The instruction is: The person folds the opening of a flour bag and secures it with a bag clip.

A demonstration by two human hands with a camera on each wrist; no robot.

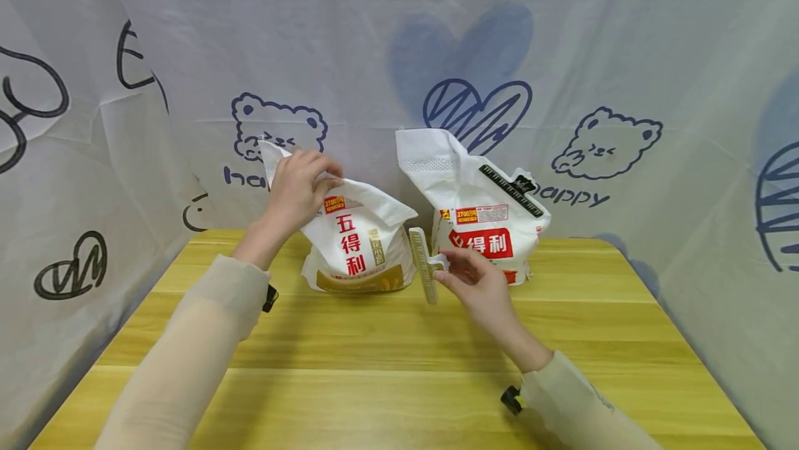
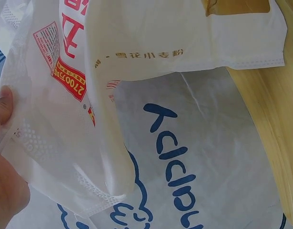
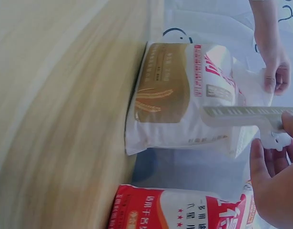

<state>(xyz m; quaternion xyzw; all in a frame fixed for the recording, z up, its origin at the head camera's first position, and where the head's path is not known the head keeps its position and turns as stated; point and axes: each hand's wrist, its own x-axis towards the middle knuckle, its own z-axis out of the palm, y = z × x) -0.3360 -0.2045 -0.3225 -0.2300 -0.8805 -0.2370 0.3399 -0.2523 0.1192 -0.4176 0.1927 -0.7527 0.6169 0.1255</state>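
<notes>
A white flour bag (image 1: 365,242) with red lettering and a gold band stands left of centre on the table. My left hand (image 1: 301,183) pinches its top edge, and in the left wrist view the thumb (image 2: 4,102) lies against the white fabric. Between the thumb and fingers of my right hand (image 1: 477,290) is a white bag clip (image 1: 422,266), a long ridged bar with a small shaped handle. The clip is held upright in front of the gap between the bags. In the right wrist view the clip (image 3: 251,112) overlaps the gold-banded bag's upper part.
A second flour bag (image 1: 487,228) with red print stands to the right, a black bag clip (image 1: 512,190) across its folded top. Its loose white corner sticks up at the left. Behind the wooden table (image 1: 387,394) hangs a printed cloth (image 1: 362,41), which also covers both sides.
</notes>
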